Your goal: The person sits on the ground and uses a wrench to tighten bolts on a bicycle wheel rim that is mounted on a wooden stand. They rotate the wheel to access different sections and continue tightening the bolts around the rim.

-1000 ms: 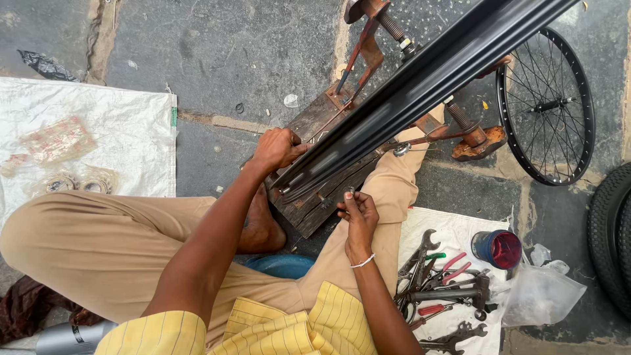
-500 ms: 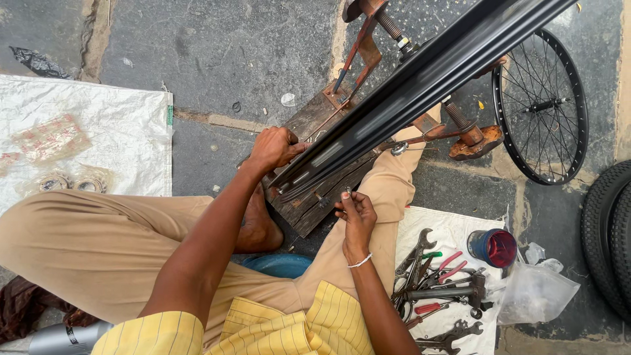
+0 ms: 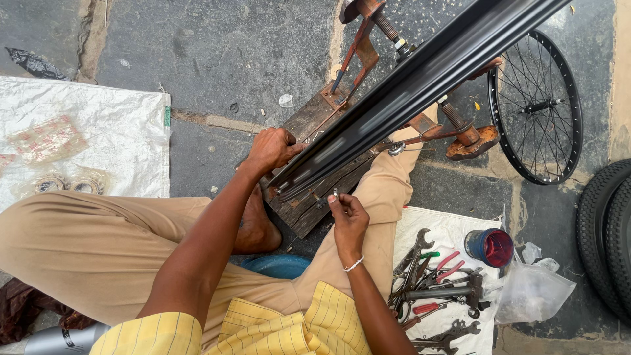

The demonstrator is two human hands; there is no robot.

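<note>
Left hand (image 3: 273, 150) closed around the near end of the black rim (image 3: 420, 82), which runs slantwise over the wooden stand (image 3: 309, 197). Right hand (image 3: 348, 220) just below the rim, fingertips (image 3: 336, 199) pinched on a small metal piece (image 3: 335, 192). Tools (image 3: 430, 289) on white cloth (image 3: 453, 230) beside the right knee.

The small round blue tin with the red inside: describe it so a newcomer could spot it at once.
Start at the spoked wheel lying on the stone paving at upper right. Below it, a white cloth holds a heap of wrenches and pliers. The tin sits at that heap's upper right edge: the only round, blue-walled, red-centred thing among long grey tools.
</note>
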